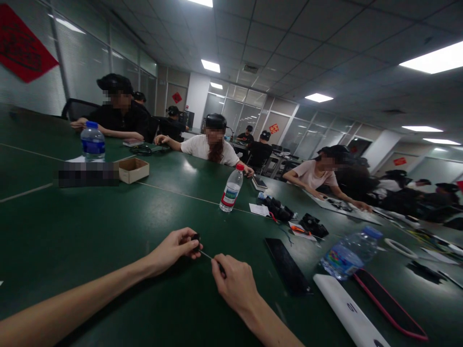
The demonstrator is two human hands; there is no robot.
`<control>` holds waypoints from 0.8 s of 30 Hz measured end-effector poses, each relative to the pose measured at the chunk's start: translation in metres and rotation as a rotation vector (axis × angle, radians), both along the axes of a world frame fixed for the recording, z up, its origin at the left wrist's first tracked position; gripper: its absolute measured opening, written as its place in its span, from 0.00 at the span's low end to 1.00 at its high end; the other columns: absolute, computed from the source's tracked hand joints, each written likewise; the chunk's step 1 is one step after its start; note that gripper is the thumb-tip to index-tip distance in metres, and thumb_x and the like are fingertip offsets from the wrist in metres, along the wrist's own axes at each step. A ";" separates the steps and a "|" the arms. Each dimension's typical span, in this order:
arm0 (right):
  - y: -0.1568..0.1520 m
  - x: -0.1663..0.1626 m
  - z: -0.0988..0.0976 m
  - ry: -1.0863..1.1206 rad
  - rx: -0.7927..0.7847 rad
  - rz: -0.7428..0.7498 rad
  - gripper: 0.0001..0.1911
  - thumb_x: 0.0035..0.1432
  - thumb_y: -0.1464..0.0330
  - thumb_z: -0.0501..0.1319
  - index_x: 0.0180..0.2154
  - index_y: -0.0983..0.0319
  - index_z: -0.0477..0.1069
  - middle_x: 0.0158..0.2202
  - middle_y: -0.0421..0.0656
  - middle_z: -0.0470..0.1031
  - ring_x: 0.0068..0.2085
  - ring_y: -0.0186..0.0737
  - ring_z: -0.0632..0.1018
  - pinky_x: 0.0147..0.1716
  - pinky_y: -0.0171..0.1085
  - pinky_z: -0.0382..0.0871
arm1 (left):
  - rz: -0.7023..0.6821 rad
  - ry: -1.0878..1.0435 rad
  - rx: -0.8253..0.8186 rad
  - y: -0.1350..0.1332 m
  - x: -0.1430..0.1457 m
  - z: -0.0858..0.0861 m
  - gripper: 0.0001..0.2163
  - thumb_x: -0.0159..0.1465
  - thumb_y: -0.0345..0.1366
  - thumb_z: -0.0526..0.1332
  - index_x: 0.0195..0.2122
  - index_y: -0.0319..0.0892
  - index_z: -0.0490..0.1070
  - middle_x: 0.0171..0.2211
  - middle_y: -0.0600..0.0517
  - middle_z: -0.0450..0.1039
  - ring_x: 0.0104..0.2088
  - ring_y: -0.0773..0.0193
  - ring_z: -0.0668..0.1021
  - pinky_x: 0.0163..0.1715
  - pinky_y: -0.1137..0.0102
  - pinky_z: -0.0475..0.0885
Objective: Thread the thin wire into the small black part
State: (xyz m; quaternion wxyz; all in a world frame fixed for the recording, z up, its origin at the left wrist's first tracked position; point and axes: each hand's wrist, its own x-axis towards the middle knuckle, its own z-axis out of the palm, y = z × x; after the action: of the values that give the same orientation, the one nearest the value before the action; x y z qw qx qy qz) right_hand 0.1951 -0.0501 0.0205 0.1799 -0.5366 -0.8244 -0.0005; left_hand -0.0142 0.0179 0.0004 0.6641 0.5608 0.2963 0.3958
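Green underneath: over the tabletop [162,209], pinches a small black part [196,237] in the left hand [179,245], clamps a thin-shafted tool [206,254] in the right hand [235,279], near a red-labelled bottle [230,193] (print unreadable) and a dark-marked white slab [345,308]

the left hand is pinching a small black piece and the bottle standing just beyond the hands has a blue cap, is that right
Not quite: the cap on that plastic bottle is red, not blue, as the head view shows. The left hand is indeed pinching a small black piece.
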 end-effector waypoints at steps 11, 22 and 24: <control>0.006 0.004 0.001 0.125 -0.014 -0.009 0.14 0.67 0.65 0.49 0.35 0.61 0.70 0.27 0.39 0.72 0.25 0.31 0.71 0.26 0.30 0.57 | -0.030 -0.017 -0.030 -0.002 0.001 0.000 0.15 0.61 0.42 0.63 0.42 0.37 0.67 0.37 0.46 0.75 0.34 0.62 0.79 0.35 0.68 0.72; 0.003 0.003 0.000 0.029 -0.011 0.040 0.13 0.66 0.65 0.49 0.36 0.61 0.70 0.27 0.39 0.71 0.25 0.30 0.70 0.25 0.29 0.56 | 0.000 -0.047 -0.075 0.003 0.001 -0.008 0.18 0.58 0.45 0.65 0.43 0.37 0.67 0.37 0.45 0.76 0.34 0.62 0.79 0.34 0.68 0.72; 0.003 0.003 0.001 0.033 -0.010 0.046 0.13 0.66 0.64 0.49 0.36 0.61 0.70 0.27 0.39 0.72 0.24 0.29 0.70 0.25 0.29 0.56 | 0.003 -0.050 -0.082 0.003 0.001 -0.007 0.18 0.58 0.45 0.65 0.43 0.37 0.66 0.38 0.45 0.75 0.34 0.62 0.79 0.34 0.69 0.71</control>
State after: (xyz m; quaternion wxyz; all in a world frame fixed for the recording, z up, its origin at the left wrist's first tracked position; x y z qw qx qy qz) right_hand 0.1983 -0.0473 0.0211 0.1907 -0.5185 -0.8334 0.0168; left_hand -0.0128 0.0206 -0.0066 0.6931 0.5225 0.2965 0.3983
